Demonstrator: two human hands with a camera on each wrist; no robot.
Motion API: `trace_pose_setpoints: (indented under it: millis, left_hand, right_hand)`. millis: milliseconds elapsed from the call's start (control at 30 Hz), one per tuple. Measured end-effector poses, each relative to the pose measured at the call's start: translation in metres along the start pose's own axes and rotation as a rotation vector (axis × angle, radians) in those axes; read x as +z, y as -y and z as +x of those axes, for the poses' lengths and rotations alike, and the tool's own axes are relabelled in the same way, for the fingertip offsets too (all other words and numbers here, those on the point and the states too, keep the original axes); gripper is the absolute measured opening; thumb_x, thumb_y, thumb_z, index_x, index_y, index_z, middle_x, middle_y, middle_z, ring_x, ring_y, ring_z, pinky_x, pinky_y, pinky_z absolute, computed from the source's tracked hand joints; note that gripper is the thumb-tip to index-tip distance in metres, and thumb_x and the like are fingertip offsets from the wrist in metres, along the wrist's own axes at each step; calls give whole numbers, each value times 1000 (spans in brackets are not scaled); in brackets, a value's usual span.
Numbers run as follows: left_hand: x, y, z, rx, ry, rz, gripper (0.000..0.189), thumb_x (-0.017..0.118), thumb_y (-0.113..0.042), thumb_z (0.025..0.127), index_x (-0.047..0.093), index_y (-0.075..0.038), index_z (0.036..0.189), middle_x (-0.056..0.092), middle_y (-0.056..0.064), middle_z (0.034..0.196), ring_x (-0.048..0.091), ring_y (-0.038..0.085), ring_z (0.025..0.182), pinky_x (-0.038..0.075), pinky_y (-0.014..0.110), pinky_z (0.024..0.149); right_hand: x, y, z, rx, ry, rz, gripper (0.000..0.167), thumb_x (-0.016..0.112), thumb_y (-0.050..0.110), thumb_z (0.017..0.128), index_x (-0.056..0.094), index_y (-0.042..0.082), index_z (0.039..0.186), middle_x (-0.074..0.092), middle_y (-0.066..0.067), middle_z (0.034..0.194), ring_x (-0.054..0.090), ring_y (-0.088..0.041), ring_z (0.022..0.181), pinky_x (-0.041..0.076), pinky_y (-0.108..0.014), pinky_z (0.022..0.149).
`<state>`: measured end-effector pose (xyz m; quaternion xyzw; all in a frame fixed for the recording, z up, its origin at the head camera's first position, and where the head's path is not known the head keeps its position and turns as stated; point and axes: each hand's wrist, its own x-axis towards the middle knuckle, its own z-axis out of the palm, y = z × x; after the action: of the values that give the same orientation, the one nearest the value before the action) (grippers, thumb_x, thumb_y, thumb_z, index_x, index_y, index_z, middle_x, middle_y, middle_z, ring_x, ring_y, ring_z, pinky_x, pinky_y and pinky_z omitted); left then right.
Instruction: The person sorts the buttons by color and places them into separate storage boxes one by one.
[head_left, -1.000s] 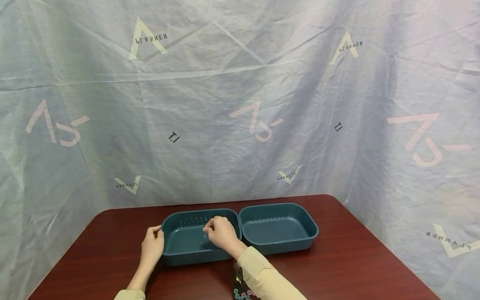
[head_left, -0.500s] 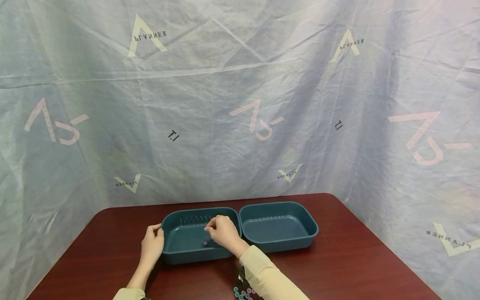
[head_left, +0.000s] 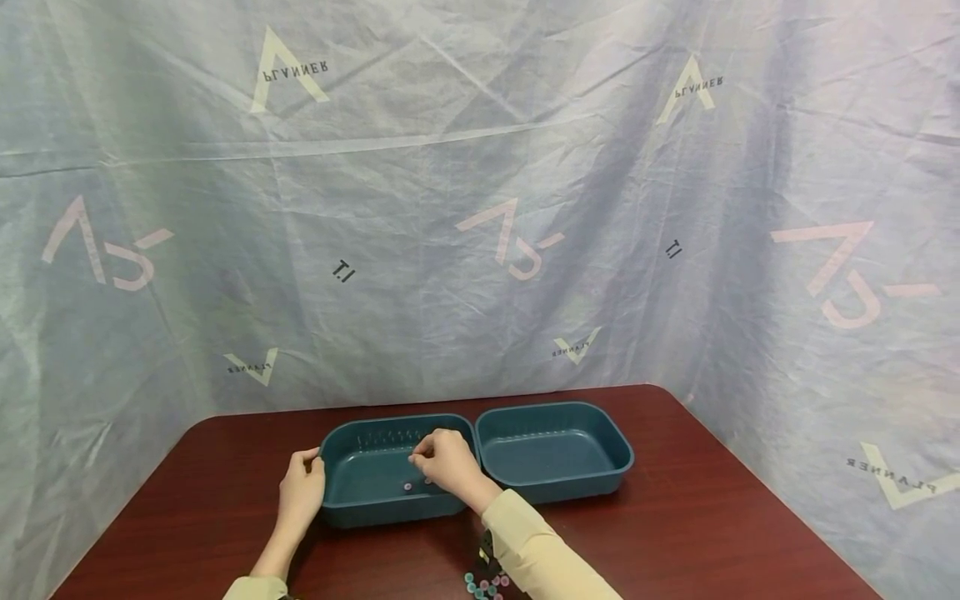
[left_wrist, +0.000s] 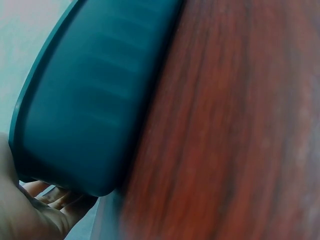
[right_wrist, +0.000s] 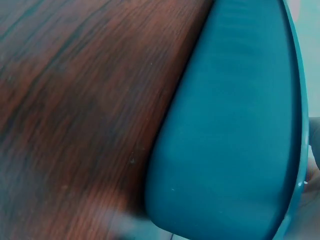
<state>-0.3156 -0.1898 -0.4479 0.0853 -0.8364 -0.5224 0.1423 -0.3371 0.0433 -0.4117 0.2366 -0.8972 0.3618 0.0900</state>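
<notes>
In the head view my left hand [head_left: 302, 487] grips the left end of a blue-green plastic tray [head_left: 390, 514], fingers bent round its corner. The left wrist view shows this hand [left_wrist: 37, 215] at the tray's end wall [left_wrist: 95, 105]. My right hand [head_left: 448, 465] hovers over the tray's right half, thumb and fingertips together; whether anything is between them is hidden. Below it, a small round pink bead-like piece [head_left: 407, 486] lies on the tray floor, with another pink piece [head_left: 428, 481] near the wrist. At the right wrist view's edge, my right hand [right_wrist: 313, 180] shows only partly.
A second matching tray [head_left: 555, 493] stands against the first one's right end. Several loose teal and pink bead-like pieces [head_left: 480, 588] lie at the table's front, beside the right sleeve [head_left: 543, 550]. The brown wooden table [head_left: 675, 533] backs onto a printed grey cloth [head_left: 420, 333].
A pink piece appeared on the tray floor half a second ago, and now a second one shows to its right. Both hands stay nearly in place; the head view shifts slightly.
</notes>
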Motion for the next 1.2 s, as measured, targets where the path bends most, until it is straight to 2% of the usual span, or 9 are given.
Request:
trace_pose_setpoints:
  millis: [200,633,867,1200]
  left_hand:
    - [0,1,-1,0,4,-2,46,26,-21,100,32,6,136,37,32,137,41,45,120,34,57,95]
    - [0,1,-1,2,-17,2,45,25,-20,100,35,7,135,38,33,136,42,45,118,34,56,94]
    - [-2,2,-2,13,6,-43,45,26,-21,101,31,7,137,39,32,133,41,46,120,36,56,92]
    - [-1,4,0,20,1,-66,46,26,-23,101,32,6,136,39,30,133,39,44,122,35,56,93]
  right_hand:
    - [-6,0,-3,-27,-30,2,11,67,17,87,74,8,90,61,0,82,54,-4,66,46,-18,58]
    - [-19,3,-13,-57,-48,4,12,66,15,87,74,7,90,61,-1,82,53,-3,65,45,-17,57]
    - [-25,2,-21,-75,-49,5,11,66,15,87,74,8,90,60,0,81,49,-2,62,43,-18,56]
    - [-34,-1,-31,-88,-26,-1,12,66,18,88,74,10,91,59,2,80,48,-2,63,43,-18,55]
